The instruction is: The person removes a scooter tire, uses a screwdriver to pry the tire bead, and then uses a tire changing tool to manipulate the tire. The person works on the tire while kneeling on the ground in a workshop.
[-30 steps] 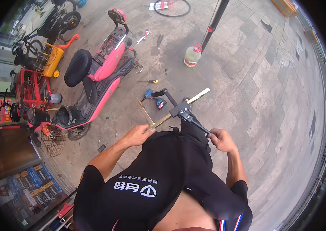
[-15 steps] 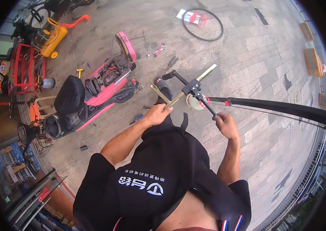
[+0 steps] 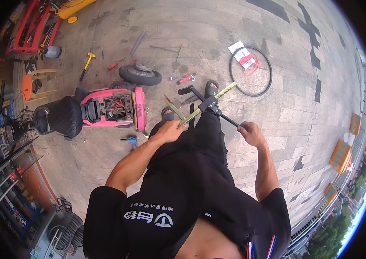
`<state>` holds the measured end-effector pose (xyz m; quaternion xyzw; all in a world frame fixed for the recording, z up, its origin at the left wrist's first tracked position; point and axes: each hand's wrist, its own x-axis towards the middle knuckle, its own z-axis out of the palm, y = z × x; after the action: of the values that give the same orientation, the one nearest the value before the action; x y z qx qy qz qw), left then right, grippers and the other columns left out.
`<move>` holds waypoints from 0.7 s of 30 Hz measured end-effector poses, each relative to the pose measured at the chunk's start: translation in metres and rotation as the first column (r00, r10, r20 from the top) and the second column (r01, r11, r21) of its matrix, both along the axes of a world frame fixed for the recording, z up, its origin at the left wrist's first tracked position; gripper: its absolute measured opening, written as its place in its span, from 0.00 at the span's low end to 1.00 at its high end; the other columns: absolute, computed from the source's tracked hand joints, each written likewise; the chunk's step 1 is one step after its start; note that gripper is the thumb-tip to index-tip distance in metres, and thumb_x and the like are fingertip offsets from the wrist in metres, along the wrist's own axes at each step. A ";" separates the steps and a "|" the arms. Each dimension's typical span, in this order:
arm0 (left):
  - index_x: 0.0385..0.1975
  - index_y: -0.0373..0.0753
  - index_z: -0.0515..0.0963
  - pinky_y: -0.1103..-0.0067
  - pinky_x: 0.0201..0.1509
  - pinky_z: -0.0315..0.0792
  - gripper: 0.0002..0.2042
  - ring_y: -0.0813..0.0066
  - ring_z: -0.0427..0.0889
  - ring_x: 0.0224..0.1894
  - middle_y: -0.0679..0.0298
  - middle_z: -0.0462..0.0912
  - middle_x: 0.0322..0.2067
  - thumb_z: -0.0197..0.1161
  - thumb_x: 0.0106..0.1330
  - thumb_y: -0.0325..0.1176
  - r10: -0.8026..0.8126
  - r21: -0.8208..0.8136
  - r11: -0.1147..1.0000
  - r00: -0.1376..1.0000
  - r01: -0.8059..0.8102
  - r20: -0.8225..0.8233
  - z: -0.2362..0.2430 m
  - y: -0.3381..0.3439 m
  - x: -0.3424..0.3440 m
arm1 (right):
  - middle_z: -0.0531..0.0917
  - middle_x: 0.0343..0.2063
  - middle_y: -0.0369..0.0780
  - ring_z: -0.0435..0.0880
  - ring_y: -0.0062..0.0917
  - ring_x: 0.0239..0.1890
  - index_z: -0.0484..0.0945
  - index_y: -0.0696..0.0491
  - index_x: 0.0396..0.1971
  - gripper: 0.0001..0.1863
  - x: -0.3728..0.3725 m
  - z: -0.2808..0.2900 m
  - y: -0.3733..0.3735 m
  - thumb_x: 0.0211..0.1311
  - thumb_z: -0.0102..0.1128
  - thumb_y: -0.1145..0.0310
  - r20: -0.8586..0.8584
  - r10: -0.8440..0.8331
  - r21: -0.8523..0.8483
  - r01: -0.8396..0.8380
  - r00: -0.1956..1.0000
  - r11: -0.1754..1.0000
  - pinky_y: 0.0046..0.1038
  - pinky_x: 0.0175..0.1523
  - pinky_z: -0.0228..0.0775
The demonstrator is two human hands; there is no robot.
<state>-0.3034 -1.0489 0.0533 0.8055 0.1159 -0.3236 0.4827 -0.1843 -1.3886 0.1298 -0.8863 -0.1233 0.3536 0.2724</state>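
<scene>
With both hands I hold a toothed metal bar tool (image 3: 226,91), yellowish, with a black sliding block and crossing black rods, level in front of my legs. My left hand (image 3: 170,131) is closed round the near end of the bar, beside its angled flat arm. The fingers of my right hand (image 3: 251,134) grip the end of the black rod on the right of the block. To the left stands a pink scooter (image 3: 101,106), its rear compartment open and wiring showing. A small wheel with a black tyre (image 3: 152,79) lies beyond the scooter's tail.
A large thin black ring (image 3: 270,81) lies over a white and red packet ahead. Wrenches (image 3: 186,79), a yellow hammer (image 3: 87,64) and a blue tool (image 3: 131,140) are scattered on the paving. A red metal rack (image 3: 24,32) stands far left, orange barriers (image 3: 341,156) right.
My view has turned, and I face the ring and the scooter's tail differently. The tool stays in both hands. The loose wheel, hidden before, now shows behind the scooter.
</scene>
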 end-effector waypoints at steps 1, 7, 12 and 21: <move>0.31 0.33 0.76 0.65 0.32 0.67 0.22 0.58 0.75 0.25 0.51 0.75 0.21 0.54 0.70 0.52 0.013 -0.017 1.000 1.000 -0.013 0.020 -0.005 -0.002 0.013 | 0.78 0.18 0.45 0.76 0.30 0.22 0.82 0.60 0.30 0.13 0.045 -0.008 -0.006 0.62 0.62 0.64 -0.053 0.093 -0.002 -0.093 0.994 0.996 0.33 0.31 0.68; 0.29 0.32 0.73 0.66 0.30 0.66 0.22 0.60 0.72 0.22 0.51 0.72 0.18 0.56 0.70 0.50 0.223 -0.087 0.970 0.973 -0.228 -0.062 -0.009 -0.038 0.070 | 0.71 0.15 0.31 0.67 0.16 0.21 0.82 0.58 0.29 0.13 0.259 -0.064 -0.001 0.63 0.65 0.62 -0.499 0.410 0.165 -0.380 0.764 0.910 0.26 0.27 0.62; 0.29 0.32 0.72 0.70 0.27 0.65 0.22 0.71 0.66 0.21 0.57 0.68 0.16 0.56 0.71 0.49 0.313 -0.082 0.937 0.922 -0.339 -0.227 0.011 -0.061 0.083 | 0.71 0.15 0.33 0.68 0.17 0.22 0.81 0.58 0.27 0.13 0.363 -0.055 0.026 0.62 0.65 0.62 -0.558 0.575 0.112 -0.632 0.599 0.767 0.27 0.29 0.63; 0.30 0.33 0.77 0.64 0.31 0.70 0.24 0.49 0.79 0.28 0.49 0.77 0.21 0.58 0.67 0.54 0.568 0.050 0.821 0.808 -0.568 -0.153 -0.098 -0.053 0.051 | 0.78 0.18 0.48 0.77 0.38 0.23 0.80 0.58 0.28 0.10 0.349 -0.111 0.108 0.59 0.63 0.65 -0.285 0.755 0.072 -0.772 0.591 0.631 0.35 0.33 0.68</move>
<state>-0.2527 -1.1018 -0.0450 0.7055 0.3901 -0.2284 0.5458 0.1643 -1.2803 0.0191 -0.6938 -0.4394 0.5645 0.0828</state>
